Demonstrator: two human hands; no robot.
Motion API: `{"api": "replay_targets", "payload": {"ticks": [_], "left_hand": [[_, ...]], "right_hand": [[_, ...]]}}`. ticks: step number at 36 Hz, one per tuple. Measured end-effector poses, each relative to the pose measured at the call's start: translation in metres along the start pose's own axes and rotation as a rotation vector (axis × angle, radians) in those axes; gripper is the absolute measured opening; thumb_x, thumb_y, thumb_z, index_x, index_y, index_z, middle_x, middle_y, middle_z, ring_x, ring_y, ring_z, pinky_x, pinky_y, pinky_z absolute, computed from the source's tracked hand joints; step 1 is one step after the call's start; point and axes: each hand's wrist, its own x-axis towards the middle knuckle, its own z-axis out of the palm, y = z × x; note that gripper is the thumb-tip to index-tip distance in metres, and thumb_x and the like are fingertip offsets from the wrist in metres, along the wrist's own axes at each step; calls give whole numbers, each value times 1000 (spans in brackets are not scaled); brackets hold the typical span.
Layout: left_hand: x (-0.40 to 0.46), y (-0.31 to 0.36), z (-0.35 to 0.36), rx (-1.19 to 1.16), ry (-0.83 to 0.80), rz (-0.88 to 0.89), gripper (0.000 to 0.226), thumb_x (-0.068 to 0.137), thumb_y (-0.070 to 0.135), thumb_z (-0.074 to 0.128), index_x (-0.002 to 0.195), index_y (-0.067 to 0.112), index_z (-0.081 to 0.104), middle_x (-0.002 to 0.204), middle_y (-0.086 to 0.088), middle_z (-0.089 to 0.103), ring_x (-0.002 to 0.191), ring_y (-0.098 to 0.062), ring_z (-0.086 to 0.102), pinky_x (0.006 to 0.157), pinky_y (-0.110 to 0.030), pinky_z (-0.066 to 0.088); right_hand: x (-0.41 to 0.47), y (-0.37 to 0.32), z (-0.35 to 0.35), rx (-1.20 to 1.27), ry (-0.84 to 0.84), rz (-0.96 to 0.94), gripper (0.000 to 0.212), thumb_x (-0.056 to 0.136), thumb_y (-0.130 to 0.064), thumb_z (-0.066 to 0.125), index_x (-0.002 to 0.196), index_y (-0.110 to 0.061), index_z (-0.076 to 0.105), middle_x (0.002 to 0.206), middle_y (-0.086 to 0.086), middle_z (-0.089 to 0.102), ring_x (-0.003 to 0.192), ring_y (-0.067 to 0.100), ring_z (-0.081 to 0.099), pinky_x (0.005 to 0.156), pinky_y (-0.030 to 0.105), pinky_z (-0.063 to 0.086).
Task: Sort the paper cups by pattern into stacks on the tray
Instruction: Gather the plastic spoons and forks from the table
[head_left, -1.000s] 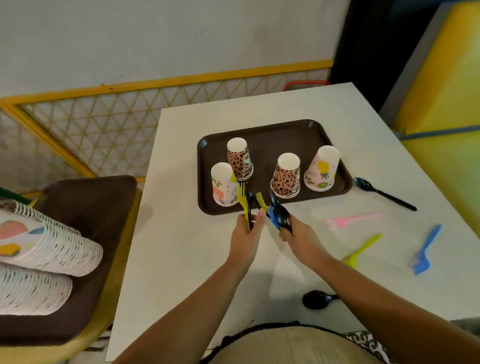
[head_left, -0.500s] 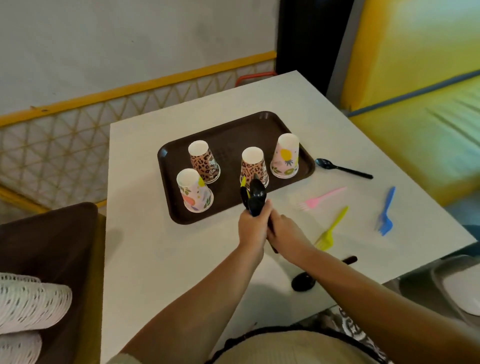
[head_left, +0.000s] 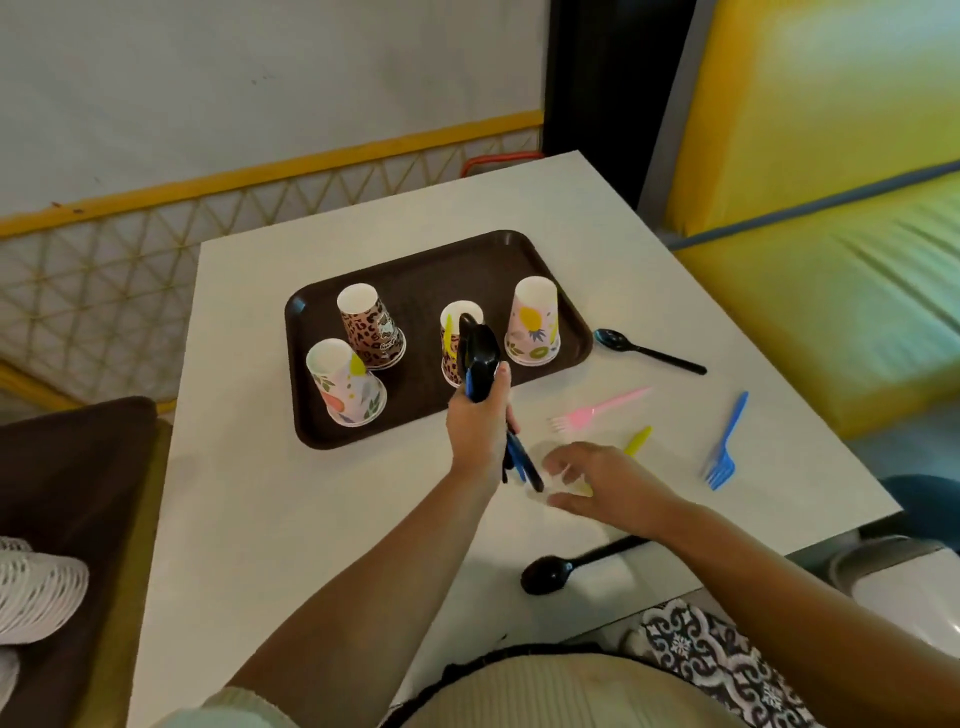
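Observation:
A brown tray (head_left: 415, 275) on the white table holds several upside-down paper cups. Two are leopard print: one (head_left: 370, 332) at the back left, one (head_left: 451, 343) partly hidden behind the cutlery. Two are fruit print: one (head_left: 345, 384) at the front left, one (head_left: 535, 322) at the right. My left hand (head_left: 475, 431) grips a bundle of plastic cutlery (head_left: 480, 358), black, blue and yellow, just in front of the tray. My right hand (head_left: 597, 480) hovers with fingers spread over the table, above a yellow fork (head_left: 638, 441).
Loose cutlery lies on the table: a pink fork (head_left: 597, 410), a blue fork (head_left: 724, 447), a black spoon (head_left: 644, 353) at the right, another black spoon (head_left: 566, 569) near the front edge. Stacked white cups (head_left: 36, 592) lie on a brown surface at the left. A yellow bench is at the right.
My right hand has let go of the cutlery bundle and moved right and down toward the yellow fork. My left hand alone holds the bundle. The view has swung right.

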Motion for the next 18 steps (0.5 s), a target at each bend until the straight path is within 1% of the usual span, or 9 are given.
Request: {"api": "replay_targets", "payload": {"ticks": [2, 4, 7, 10, 11, 12, 14, 16, 18], "left_hand": [[-2, 3, 6, -3, 52, 1, 28, 92, 24, 64, 70, 15, 50, 47, 3, 42, 40, -10, 39, 45, -24, 36], [-4, 5, 13, -37, 91, -15, 25, 90, 20, 66, 72, 16, 49, 51, 1, 40, 37, -9, 35, 41, -23, 32], [-8, 5, 21, -54, 153, -18, 22, 89, 18, 67, 75, 18, 51, 53, -1, 40, 36, -9, 34, 38, -21, 30], [-12, 3, 27, -30, 185, 6, 22, 88, 18, 69, 75, 20, 51, 54, -2, 42, 40, -12, 35, 41, -23, 31], [-14, 1, 28, -25, 189, 12, 22, 87, 17, 69, 75, 20, 51, 54, -2, 42, 41, -13, 36, 41, -24, 32], [-17, 0, 30, -16, 195, 18, 23, 87, 16, 70, 75, 19, 50, 53, -2, 42, 42, -13, 36, 42, -24, 33], [-22, -4, 32, 14, 221, 36, 27, 85, 14, 71, 72, 18, 48, 53, -3, 44, 43, -15, 38, 46, -26, 35], [-27, -8, 33, 29, 254, 52, 28, 82, 11, 73, 70, 18, 48, 53, -2, 45, 45, -17, 40, 53, -30, 37], [-33, -12, 34, 38, 291, 52, 27, 79, 9, 74, 71, 18, 49, 57, -2, 47, 48, -18, 42, 60, -34, 39]], "right_hand": [[-6, 11, -5, -70, -106, -72, 35, 81, -33, 69, 109, -14, 59, 101, -3, 55, 83, 10, 55, 66, 8, 36], [-13, 20, -8, -170, -200, -137, 33, 80, -33, 69, 105, -14, 60, 99, -1, 56, 81, 10, 51, 63, 14, 32], [-24, 32, -7, -274, -270, -212, 35, 81, -35, 66, 108, -14, 59, 105, 2, 57, 91, 16, 52, 69, 21, 27], [-31, 43, -1, -431, -337, -254, 39, 84, -36, 61, 116, -15, 54, 118, 4, 53, 108, 21, 48, 87, 27, 31], [-33, 45, 1, -452, -347, -267, 37, 85, -35, 60, 116, -15, 54, 118, 4, 54, 109, 22, 48, 90, 27, 33], [-35, 48, 3, -461, -349, -308, 33, 83, -34, 60, 110, -16, 57, 112, 4, 58, 105, 21, 53, 88, 26, 38], [-35, 54, 10, -485, -300, -380, 20, 73, -37, 56, 85, -22, 62, 83, -5, 63, 78, 14, 62, 68, 18, 47], [-34, 58, 14, -563, -236, -409, 21, 63, -41, 45, 68, -29, 61, 64, -12, 57, 59, 7, 60, 52, 12, 46], [-36, 58, 16, -614, -219, -447, 19, 52, -43, 52, 60, -29, 61, 57, -13, 54, 54, 5, 57, 49, 11, 43]]}}
